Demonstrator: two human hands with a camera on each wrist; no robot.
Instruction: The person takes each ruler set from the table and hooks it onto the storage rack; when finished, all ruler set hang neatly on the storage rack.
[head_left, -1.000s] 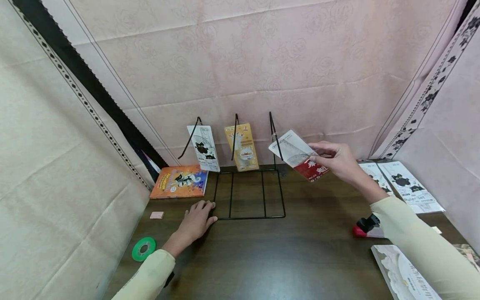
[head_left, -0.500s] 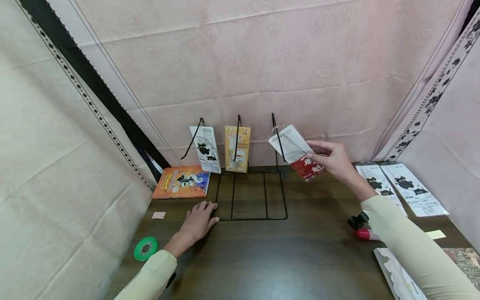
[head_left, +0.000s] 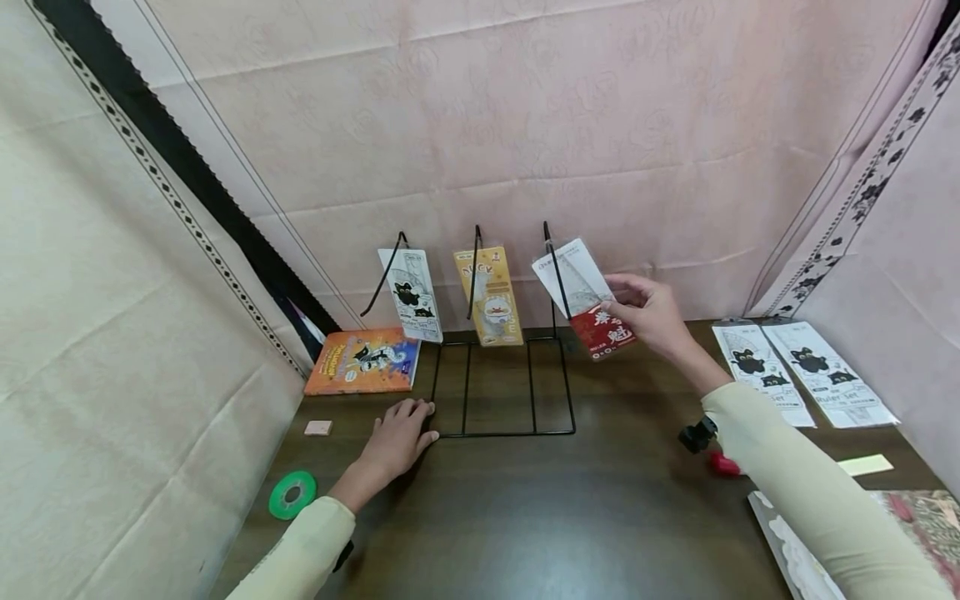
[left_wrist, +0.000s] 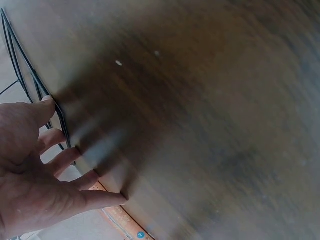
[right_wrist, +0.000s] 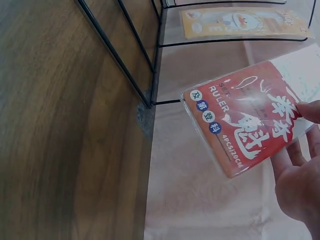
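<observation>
Head view, centre right: right hand [head_left: 649, 317] pinches packet [head_left: 587, 300], now less tilted, apparently borne by hook [head_left: 558, 271]; left hand [head_left: 396, 437], fingers extended, touches rack [head_left: 502, 434], lower centre.

Book [head_left: 362, 362] — left of rack [head_left: 507, 434]; 2 packets [head_left: 831, 375] — right.

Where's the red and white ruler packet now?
In the head view, the red and white ruler packet is right of centre, pinched by the right hand at the rightmost hook of the black rack, with the yellow packet to its left.
</observation>
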